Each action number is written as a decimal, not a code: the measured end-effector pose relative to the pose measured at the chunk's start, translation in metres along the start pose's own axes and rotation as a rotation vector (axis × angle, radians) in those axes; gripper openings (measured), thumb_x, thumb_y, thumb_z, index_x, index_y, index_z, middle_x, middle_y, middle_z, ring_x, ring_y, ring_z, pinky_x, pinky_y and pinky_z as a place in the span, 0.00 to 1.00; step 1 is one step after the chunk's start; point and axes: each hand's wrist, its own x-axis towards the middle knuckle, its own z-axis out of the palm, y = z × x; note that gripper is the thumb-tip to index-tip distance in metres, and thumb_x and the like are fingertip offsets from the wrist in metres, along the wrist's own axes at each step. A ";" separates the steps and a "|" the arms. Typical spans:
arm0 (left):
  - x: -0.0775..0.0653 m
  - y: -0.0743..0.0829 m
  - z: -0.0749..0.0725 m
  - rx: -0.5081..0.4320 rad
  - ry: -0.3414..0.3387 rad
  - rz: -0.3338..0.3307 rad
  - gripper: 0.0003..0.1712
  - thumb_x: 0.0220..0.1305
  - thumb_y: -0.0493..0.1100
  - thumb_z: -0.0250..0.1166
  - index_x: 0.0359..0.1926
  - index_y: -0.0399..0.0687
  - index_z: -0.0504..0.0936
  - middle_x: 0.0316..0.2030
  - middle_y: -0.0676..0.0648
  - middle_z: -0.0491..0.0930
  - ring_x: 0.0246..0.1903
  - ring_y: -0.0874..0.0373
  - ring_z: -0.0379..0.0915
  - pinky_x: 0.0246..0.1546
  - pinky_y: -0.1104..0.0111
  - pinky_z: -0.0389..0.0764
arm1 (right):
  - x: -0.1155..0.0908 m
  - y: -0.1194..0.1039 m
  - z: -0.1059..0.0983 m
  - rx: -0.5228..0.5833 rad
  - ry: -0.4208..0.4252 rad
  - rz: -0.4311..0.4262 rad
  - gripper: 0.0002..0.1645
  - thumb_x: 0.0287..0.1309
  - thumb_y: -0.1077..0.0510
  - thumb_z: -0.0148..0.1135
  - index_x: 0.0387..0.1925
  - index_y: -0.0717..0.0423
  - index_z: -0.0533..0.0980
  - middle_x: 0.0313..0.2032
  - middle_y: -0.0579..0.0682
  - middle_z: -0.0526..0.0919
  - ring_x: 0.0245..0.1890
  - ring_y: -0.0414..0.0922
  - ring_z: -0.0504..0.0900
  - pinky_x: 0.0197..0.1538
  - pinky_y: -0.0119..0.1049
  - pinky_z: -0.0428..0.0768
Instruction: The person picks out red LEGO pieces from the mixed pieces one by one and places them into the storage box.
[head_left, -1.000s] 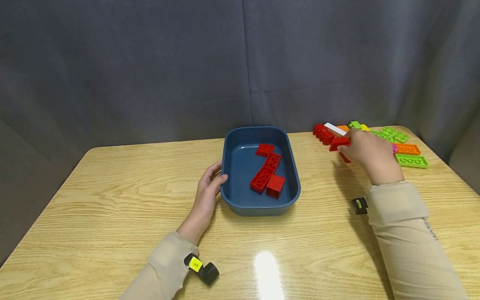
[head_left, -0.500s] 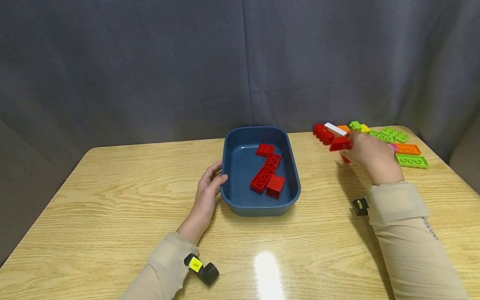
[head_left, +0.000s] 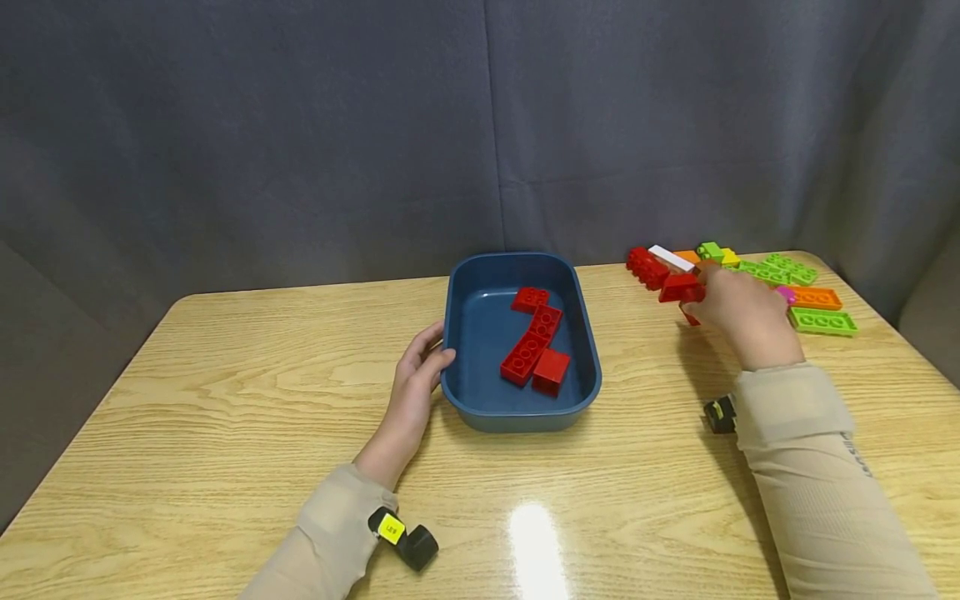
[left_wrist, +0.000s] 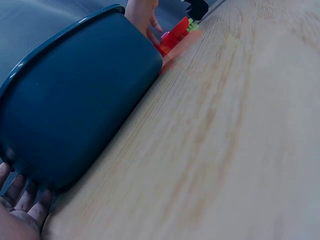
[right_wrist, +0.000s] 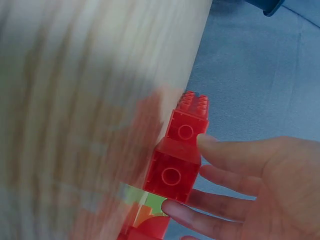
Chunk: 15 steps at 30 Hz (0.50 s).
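In the head view a blue bin (head_left: 521, 425) stands mid-table with several red toy bricks (head_left: 551, 371) in it. My left hand (head_left: 411, 387) holds its left side, thumb at the rim; the left wrist view has the fingers (left_wrist: 27, 197) against the outer wall. At the back right, my right hand (head_left: 742, 312) reaches into the brick pile. The right wrist view has a red brick (right_wrist: 172, 172), hollow side toward the camera, between its thumb (right_wrist: 212, 145) and fingers. A second red brick (head_left: 677, 287) lies just left of the fingertips in the head view.
Around the right hand lie a studded red brick (head_left: 647, 267), a white piece (head_left: 671, 258), an orange brick (head_left: 817, 298) and several green bricks (head_left: 823, 322). A dark curtain (head_left: 337, 150) hangs behind the wooden table's back edge.
My right hand has shifted slightly at the pile, uncovering more red and yellow brick surfaces beside the fingers. The left hand and the bin have stayed in place.
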 end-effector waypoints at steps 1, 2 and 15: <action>0.000 0.000 0.000 0.001 0.001 0.000 0.29 0.63 0.41 0.51 0.66 0.43 0.63 0.65 0.39 0.66 0.62 0.49 0.62 0.65 0.51 0.63 | 0.000 0.000 0.001 0.003 0.006 0.002 0.26 0.52 0.55 0.59 0.50 0.66 0.68 0.38 0.71 0.78 0.33 0.64 0.74 0.32 0.61 0.73; 0.000 0.000 0.000 0.002 0.001 -0.001 0.29 0.63 0.41 0.51 0.66 0.43 0.63 0.65 0.39 0.66 0.62 0.49 0.62 0.65 0.51 0.63 | 0.000 0.000 0.002 0.005 0.014 0.000 0.27 0.52 0.55 0.59 0.51 0.66 0.68 0.37 0.71 0.78 0.32 0.64 0.74 0.32 0.61 0.73; 0.001 0.000 0.000 -0.001 0.002 0.001 0.29 0.63 0.41 0.51 0.66 0.43 0.64 0.64 0.39 0.66 0.61 0.49 0.63 0.64 0.51 0.63 | -0.002 -0.001 0.006 0.000 0.060 -0.025 0.13 0.53 0.61 0.51 0.38 0.67 0.72 0.32 0.70 0.78 0.27 0.62 0.74 0.25 0.57 0.72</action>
